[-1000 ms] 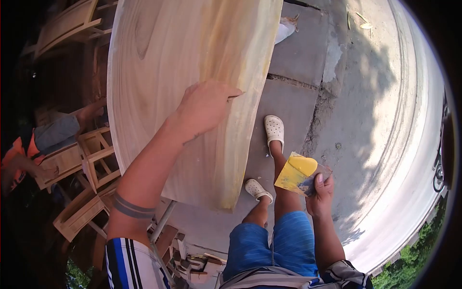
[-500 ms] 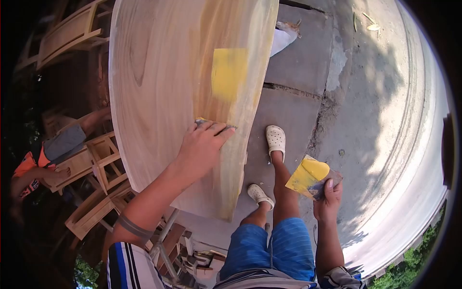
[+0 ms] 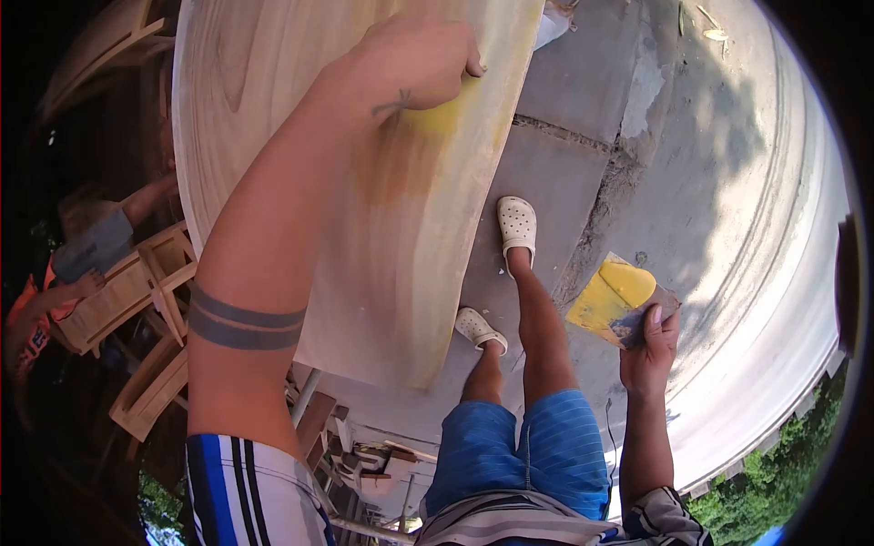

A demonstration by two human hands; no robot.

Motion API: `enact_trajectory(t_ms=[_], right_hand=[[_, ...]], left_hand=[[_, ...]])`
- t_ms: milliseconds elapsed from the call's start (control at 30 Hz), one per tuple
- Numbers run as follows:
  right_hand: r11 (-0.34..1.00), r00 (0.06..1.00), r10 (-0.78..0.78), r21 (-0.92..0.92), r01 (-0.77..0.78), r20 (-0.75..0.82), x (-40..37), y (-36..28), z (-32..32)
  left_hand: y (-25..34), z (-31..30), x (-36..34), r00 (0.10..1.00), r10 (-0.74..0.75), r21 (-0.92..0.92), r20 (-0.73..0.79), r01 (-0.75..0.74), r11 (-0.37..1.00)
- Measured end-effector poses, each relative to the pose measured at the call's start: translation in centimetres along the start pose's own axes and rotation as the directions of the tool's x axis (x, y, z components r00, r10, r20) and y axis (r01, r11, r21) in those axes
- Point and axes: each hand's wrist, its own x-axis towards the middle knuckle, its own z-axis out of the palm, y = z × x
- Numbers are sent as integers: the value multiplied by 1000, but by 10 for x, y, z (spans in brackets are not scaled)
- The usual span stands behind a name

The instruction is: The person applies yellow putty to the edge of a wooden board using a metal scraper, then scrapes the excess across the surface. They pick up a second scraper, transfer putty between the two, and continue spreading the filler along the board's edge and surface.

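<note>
My left hand (image 3: pixel 428 59) is closed over the upper part of a pale wooden panel (image 3: pixel 391 300). Its fingers curl under, and what they hold is hidden from view. Beside and below the hand, a yellow patch (image 3: pixel 432 120) shows on the wood, with a darker brown smear beneath it. Off the panel's right side, my right hand (image 3: pixel 650 350) grips a flat plate (image 3: pixel 605 305) by its corner, thumb on top. The plate is coated with yellow paste, a thick mound near its upper edge and grey stains by the thumb.
Wooden chair frames (image 3: pixel 150 282) stand at the left, where another person's arm and hand (image 3: pixel 86 284) rest on one. Pale clogs (image 3: pixel 517 227) are on the paved ground right of the panel. A metal bar (image 3: pixel 308 396) and wood pieces lie below the panel.
My left hand has moved up the panel onto the yellow patch, covering part of it. My right hand and the plate have shifted slightly right in view; the panel appears higher and further left.
</note>
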Motion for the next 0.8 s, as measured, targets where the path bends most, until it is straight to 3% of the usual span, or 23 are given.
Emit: enact_trajectory(t_ms=[267,367,467,567,633,700,733,767,800], right_hand=[[999,997,-28,-24,30,74,-32,29,19],[999,997,-20,-46,23,77,-51,43,13],[1000,999,10,-25,-9,42,-70,54,2],[1000,1000,21,22,-21,-5,-84,58,2],[998,999,45,41,-45,-11,-87,61,-6],[997,998,57,53,-56,-19,-86,62,-11],[997,998,61,52,-60,-17,-86,62,-11],[997,998,62,46,-61,-11,-85,62,-12],[998,999,48,28,-49,16,-84,61,-16]], left_hand=[[32,117,-141,998,18,8,-55,-18,1000],[45,166,-192,969,29,64,-244,-14,998],[65,213,-253,961,0,55,-275,16,998],[78,216,-299,996,-22,29,87,20,999],[57,169,-270,990,-51,-283,133,87,955],[32,102,-205,976,-112,-290,-186,54,956],[16,75,-171,946,-82,-185,-312,25,983],[-5,57,-132,929,-90,-47,-359,78,996],[-20,38,-93,934,-101,-145,-342,54,988]])
